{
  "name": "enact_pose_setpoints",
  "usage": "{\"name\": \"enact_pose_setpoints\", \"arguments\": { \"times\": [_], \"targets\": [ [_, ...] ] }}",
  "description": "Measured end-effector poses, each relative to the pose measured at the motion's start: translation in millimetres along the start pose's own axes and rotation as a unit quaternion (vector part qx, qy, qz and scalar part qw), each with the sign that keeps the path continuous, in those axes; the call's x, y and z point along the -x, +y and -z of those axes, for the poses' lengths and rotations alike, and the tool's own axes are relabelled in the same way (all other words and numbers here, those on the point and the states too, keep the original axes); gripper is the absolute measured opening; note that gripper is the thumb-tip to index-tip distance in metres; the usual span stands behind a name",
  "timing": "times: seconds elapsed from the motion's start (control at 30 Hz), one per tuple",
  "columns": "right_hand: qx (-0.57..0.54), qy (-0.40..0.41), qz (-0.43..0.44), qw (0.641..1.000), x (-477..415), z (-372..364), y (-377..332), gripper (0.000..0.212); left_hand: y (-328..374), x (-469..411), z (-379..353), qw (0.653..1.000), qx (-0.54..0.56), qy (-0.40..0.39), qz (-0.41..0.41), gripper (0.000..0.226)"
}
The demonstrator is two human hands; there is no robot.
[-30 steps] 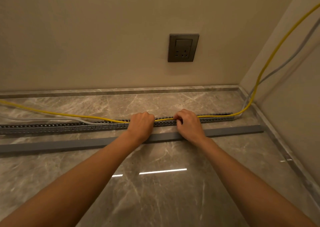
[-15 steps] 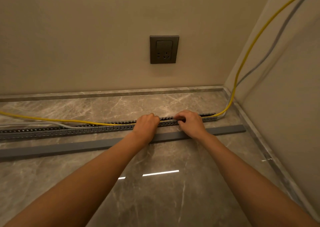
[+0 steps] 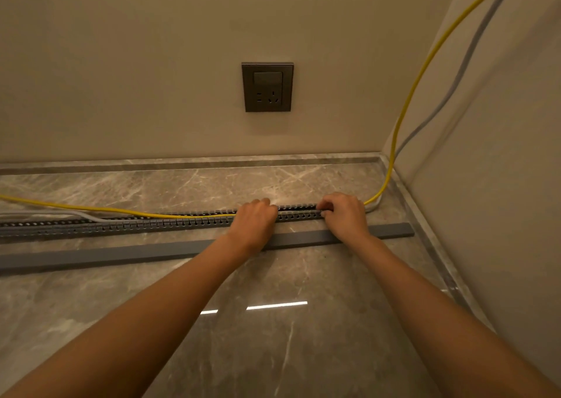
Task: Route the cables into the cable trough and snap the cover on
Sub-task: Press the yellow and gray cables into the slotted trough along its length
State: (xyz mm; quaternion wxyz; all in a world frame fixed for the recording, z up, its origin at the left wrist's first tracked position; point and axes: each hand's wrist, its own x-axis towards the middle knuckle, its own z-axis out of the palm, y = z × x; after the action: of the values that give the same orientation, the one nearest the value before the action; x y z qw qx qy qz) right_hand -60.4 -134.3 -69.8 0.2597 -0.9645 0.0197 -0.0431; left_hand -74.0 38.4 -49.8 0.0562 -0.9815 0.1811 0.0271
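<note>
Your left hand was curled knuckles-up over the slotted grey plastic cable trough, fingers folded down onto it; whether they pinched the thin yellow cable or only pressed it down could not be told. Your right hand sat further right on the same trough, fingertips bunched at its far edge, apparently pinching or pushing the cable there.

The trough ran left to right across the middle of the frame on the polished grey marble floor, its long axis square to your forearms. Left of your left hand the yellow cable rose out of the trough and drifted toward the left edge of the frame, so the unrouted length lay that way, nearer your left hand. A pale grey cable also lay outside the trough on that side.

The long flat grey cover strip lay parallel, just on the near side of the trough, passing under both wrists, not yet fitted.

Your hands hid the cable's seating beneath them. At the right, both cables climbed the corner of the beige walls and were cut off at the top of the frame.
</note>
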Motion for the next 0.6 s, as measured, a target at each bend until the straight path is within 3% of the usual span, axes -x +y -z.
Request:
{"name": "enact_pose_setpoints", "arguments": {
  "times": [0.13, 0.3, 0.6],
  "targets": [
    [-0.058, -0.017, 0.026, 0.998, 2, 9, 14, 0.025, 25, -10, 2, 0.999, 0.015, 0.016, -0.027, 0.029],
    [0.059, 0.031, 0.038, 0.997, 4, 24, 49, 0.021, 45, -21, 1, 0.999, -0.001, 0.026, -0.048, 0.029],
    [0.167, -0.010, 0.070, 0.983, -12, 46, 65, 0.013, 55, -39, 4, 0.999, -0.018, 0.018, -0.031, 0.025]
  ]
}}
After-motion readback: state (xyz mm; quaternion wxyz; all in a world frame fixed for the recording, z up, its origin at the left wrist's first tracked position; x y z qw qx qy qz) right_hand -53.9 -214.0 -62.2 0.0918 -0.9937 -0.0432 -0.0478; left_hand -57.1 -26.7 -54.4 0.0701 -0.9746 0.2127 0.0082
